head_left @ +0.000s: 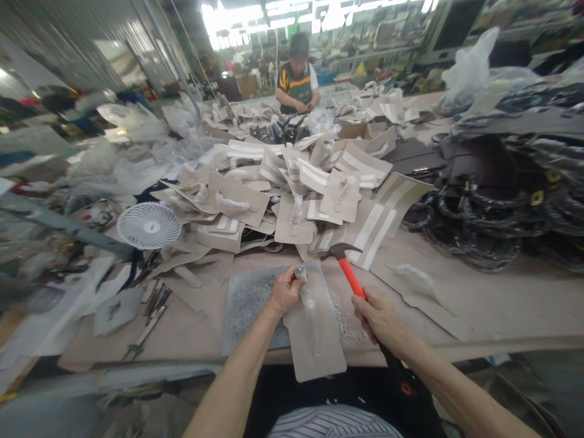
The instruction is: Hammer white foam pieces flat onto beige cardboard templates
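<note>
My left hand (285, 292) is closed around an upright metal punch (300, 271), its round top showing above the fingers. Under that hand lies a beige leather-like panel (326, 359) with a handle (314, 316) wrapped in clear plastic along its middle. The panel rests partly on a worn grey board (246, 304) and hangs past the table's front edge. My right hand (376, 313) grips the red handle of a claw hammer (350, 277), its dark head raised to the right of the punch. The punch's lower tip is hidden.
Small punched-out bits (347, 325) are scattered beside the board. Beyond it rises a heap of beige panels (292, 219). A white fan (149, 225) and several hand tools (150, 325) are at left, dark bags (479, 182) at right. A co-worker (298, 79) is across the table.
</note>
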The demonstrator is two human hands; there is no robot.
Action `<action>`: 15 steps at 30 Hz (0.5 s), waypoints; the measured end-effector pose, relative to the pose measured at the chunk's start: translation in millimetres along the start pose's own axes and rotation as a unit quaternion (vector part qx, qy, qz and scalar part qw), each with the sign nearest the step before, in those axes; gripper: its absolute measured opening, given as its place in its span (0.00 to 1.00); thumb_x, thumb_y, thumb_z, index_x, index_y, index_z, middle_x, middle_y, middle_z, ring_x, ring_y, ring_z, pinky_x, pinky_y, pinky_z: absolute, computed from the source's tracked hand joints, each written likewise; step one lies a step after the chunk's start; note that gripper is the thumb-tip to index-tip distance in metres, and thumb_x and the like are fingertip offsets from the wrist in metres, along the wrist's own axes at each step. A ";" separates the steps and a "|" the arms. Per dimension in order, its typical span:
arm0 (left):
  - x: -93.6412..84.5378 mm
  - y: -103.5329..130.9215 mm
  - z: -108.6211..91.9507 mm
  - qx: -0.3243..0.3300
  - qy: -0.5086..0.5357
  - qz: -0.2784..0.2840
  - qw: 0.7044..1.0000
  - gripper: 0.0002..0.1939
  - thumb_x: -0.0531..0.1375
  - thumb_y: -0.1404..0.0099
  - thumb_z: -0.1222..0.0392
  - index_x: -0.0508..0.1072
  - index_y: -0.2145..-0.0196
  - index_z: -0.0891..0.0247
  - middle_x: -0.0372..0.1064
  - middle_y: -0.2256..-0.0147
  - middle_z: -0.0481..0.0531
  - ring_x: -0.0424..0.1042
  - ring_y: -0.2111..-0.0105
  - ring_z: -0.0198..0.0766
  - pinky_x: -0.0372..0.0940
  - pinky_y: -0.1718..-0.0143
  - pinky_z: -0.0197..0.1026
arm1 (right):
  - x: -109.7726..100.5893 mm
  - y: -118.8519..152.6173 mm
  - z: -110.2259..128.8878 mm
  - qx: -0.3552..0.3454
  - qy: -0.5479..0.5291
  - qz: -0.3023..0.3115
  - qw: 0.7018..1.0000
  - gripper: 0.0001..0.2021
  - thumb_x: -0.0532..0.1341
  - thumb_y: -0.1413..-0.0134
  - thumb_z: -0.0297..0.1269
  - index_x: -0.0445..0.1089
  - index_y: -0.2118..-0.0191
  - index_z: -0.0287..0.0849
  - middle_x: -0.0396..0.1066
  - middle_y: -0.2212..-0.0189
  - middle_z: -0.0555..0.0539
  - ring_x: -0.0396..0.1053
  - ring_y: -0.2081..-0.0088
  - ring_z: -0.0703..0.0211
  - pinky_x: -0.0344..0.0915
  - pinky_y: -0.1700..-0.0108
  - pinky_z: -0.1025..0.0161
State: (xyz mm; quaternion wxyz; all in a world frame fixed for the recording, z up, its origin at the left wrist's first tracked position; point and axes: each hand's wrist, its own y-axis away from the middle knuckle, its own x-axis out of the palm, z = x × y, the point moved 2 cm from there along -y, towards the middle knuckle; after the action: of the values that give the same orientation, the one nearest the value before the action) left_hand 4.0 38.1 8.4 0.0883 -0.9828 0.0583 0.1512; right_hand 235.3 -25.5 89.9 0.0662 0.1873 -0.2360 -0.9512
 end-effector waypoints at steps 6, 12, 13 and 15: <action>0.9 6.1 -1.9 0.021 -0.018 -0.018 0.999 0.09 0.57 0.37 0.59 0.74 0.60 0.62 0.70 0.71 0.47 0.67 0.70 0.36 0.61 0.66 0.36 | -2.0 11.1 28.2 -0.248 0.339 -0.106 0.901 0.15 0.47 0.36 0.46 0.59 0.70 0.44 0.61 0.81 0.51 0.53 0.80 0.64 0.43 0.74 0.63; 0.0 7.0 -4.9 0.024 -0.026 -0.012 0.999 0.09 0.57 0.37 0.60 0.75 0.62 0.61 0.71 0.70 0.49 0.68 0.69 0.38 0.61 0.65 0.36 | -35.3 36.5 95.0 -0.351 0.361 -0.194 0.842 0.14 0.49 0.34 0.44 0.57 0.71 0.46 0.57 0.84 0.54 0.49 0.83 0.67 0.41 0.77 0.64; -0.1 6.8 -5.4 0.026 -0.028 -0.009 0.999 0.09 0.57 0.37 0.60 0.75 0.62 0.61 0.72 0.69 0.49 0.69 0.68 0.38 0.61 0.64 0.36 | -40.6 45.0 110.1 -0.381 0.316 -0.249 0.832 0.15 0.48 0.33 0.46 0.57 0.71 0.46 0.56 0.84 0.55 0.50 0.84 0.67 0.43 0.78 0.65; 0.0 6.5 -5.6 0.025 -0.030 -0.010 0.999 0.09 0.57 0.37 0.60 0.75 0.60 0.62 0.73 0.68 0.49 0.70 0.67 0.38 0.62 0.63 0.37 | -43.4 57.2 125.6 -0.422 0.233 -0.352 0.802 0.14 0.48 0.32 0.47 0.57 0.68 0.46 0.56 0.83 0.56 0.53 0.83 0.67 0.48 0.77 0.66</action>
State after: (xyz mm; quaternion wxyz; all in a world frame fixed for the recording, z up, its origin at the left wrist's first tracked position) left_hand 4.7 30.6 12.6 0.1156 -0.9759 0.0499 0.1782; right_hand 228.8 -13.3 234.0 -0.1479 0.4273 0.2939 -0.8421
